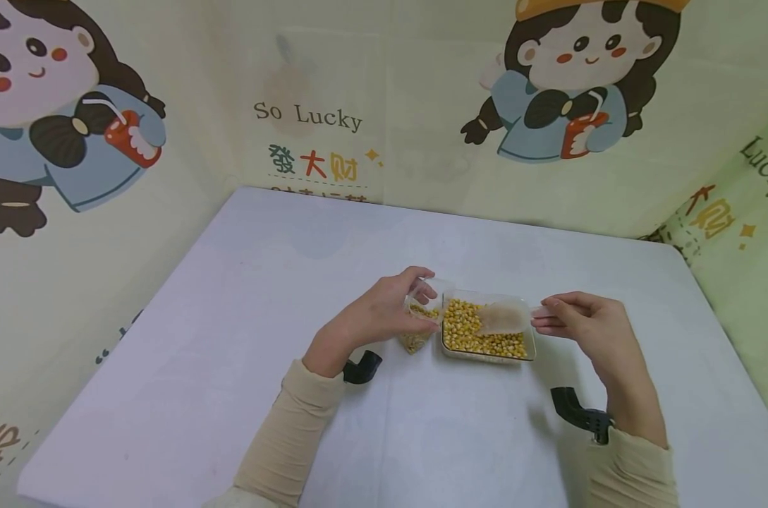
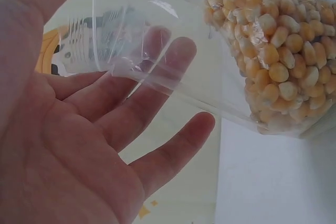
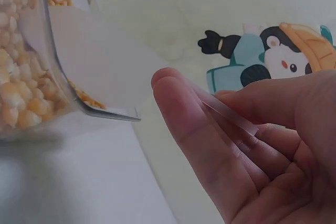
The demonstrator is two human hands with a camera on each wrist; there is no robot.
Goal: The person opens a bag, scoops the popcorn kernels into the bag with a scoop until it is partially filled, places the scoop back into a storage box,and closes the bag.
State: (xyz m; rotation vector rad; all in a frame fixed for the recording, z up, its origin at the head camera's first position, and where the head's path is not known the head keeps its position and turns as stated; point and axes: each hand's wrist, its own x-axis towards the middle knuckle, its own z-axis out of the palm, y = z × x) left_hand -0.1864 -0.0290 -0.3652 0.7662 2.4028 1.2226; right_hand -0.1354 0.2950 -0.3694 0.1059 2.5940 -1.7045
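My left hand [image 1: 384, 305] holds the upper part of a clear plastic bag [image 1: 415, 343], its thumb and fingers spread around the mouth. Yellow corn kernels [image 2: 289, 51] fill the lower end of the bag in the left wrist view. Right beside the bag stands a clear rectangular container [image 1: 488, 359] with many corn kernels [image 1: 462, 328] inside. My right hand [image 1: 596, 331] pinches the handle of a whitish translucent scoop [image 1: 507, 317]. The scoop's blade lies over the kernels at the container's right side; whether it carries any kernels cannot be told.
All of this is on a white table [image 1: 231, 339]. Behind and beside it hangs a pale printed cloth [image 1: 422, 141] with cartoon figures and lettering. A black curved mount [image 1: 362, 367] shows by the left wrist, another [image 1: 577, 409] by the right.
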